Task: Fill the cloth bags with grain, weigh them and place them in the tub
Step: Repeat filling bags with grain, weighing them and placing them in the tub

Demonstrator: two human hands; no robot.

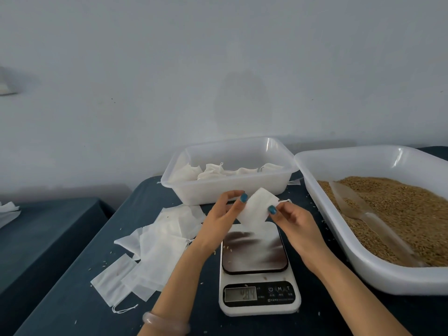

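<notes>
I am holding one empty cloth bag [255,208] in the middle of the frame, just above the scale [254,253]. My left hand [224,214] is pinching its left edge between thumb and fingers. My right hand [294,220] is pinching the right edge, next to the drawstring. The bag is hanging flat with no grain in it, so I judge I am opening its mouth for filling. The next move calls for parting the two layers at the mouth. One hand then has to keep the mouth spread while the right hand lets go and reaches for the scoop.

At lower left, a loose pile of empty bags [155,251] is lying on the dark blue tablecloth [60,299], with stray grains scattered around it. At the bottom edge a pale bracelet [164,321] is sitting on my left wrist. Above my hands, in the upper middle, the clear tub [230,190] is holding filled, tied bags [211,170]. On the scale under my hands a few loose grains are lying on the plate. They may be nudging the reading, and the digits on the display [240,294] are too blurred to read. At the right edge the big white tray [363,270] is holding the grain [412,214], and the clear scoop [356,207] is lying on top with its handle towards me. Nothing is lying between my right hand and the scoop, though the hand will have to lift over the tray's near wall.
</notes>
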